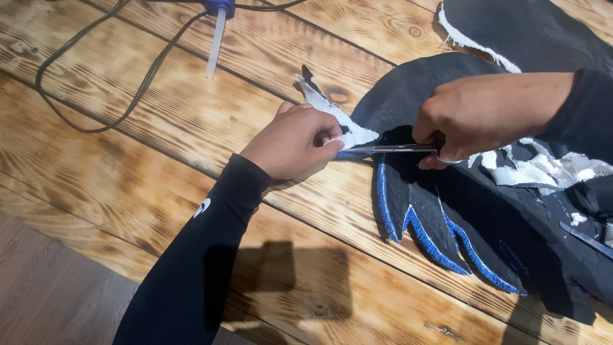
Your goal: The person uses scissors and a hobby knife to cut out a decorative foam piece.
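Bright, hard light from upper left; crisp shadows lower right; sharp focus.

1. We see bare wooden table (191, 128) left of our left hand (295, 142), open for passing.
2. Black cable (96, 83) and glue gun (217, 25) block the far side.
3. Black fabric (485, 223) crowds the right.

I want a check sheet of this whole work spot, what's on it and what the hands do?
Surface: burnt-look wooden plank table.
Job's things: black fabric piece with blue-edged points; scissors at its white-backed edge strip.
Clutter: white fabric scraps; second black fabric piece; metal tool, part seen.
Grippers: left hand pinches the strip; right hand grips the scissors.
Cables: dark cord looping to a blue glue gun.
Surroundings: grey floor.
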